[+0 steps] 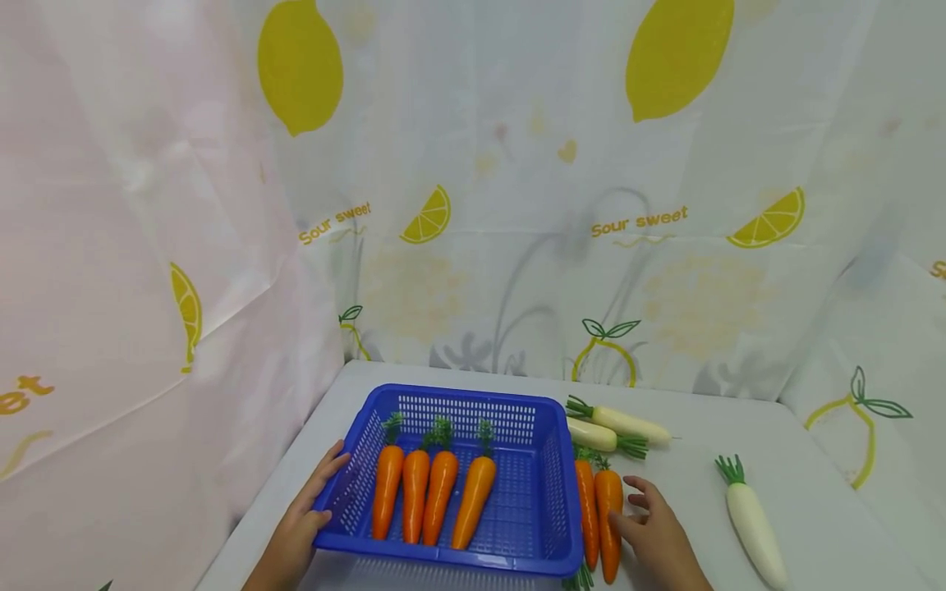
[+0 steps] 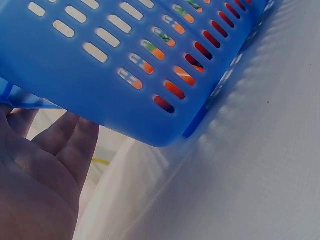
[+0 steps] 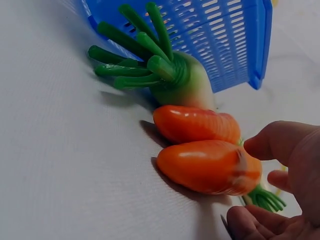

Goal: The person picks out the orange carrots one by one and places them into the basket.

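Observation:
Several orange carrots (image 1: pixel 442 484) with green tops lie side by side in a blue plastic basket (image 1: pixel 443 555). My left hand (image 1: pixel 294 529) rests on the basket's left rim, with fairly straight fingers in the left wrist view; the fingertips are partly hidden behind the rim. Right of the basket, two more carrots (image 1: pixel 609 517) lie together on the table. My right hand (image 1: pixel 658 533) is spread beside the outer one, its thumb at the carrot's side. In the right wrist view, a white radish (image 3: pixel 187 82) with green stalks lies between the basket and these carrots.
Two white radishes (image 1: pixel 631 425) lie behind the loose carrots, near the basket's back right corner. Another white radish (image 1: pixel 755 529) lies farther right on the white table (image 1: pixel 695 468). Lemon-printed curtains (image 1: pixel 473 287) enclose the table at the back and sides.

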A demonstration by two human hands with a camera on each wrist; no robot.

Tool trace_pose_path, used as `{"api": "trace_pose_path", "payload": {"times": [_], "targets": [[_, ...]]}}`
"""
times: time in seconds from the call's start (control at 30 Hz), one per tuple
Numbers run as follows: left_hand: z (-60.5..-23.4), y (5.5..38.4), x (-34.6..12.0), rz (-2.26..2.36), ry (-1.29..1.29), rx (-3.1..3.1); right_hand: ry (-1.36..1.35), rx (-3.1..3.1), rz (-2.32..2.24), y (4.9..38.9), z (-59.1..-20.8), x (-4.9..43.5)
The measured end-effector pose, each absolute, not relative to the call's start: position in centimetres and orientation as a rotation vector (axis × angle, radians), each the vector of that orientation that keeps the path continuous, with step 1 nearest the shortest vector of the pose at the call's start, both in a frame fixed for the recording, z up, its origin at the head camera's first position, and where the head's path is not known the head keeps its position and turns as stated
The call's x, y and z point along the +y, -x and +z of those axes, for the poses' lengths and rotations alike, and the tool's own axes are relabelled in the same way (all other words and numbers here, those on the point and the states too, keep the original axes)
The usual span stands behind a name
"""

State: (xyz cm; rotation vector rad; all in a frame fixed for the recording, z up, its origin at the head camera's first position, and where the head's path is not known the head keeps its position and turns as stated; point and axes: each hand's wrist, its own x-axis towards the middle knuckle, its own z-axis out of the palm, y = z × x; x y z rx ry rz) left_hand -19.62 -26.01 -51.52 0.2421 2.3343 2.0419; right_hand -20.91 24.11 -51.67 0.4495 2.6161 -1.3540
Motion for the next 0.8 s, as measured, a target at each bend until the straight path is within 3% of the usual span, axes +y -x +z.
{"api": "trace_pose_path", "payload": {"times": [0.8], "targets": [[-51.63,19.78,-25.96,2.040,-0.245,2.344,-0.452,2.615,-1.307,21.01,-52.00,23.22]]}}
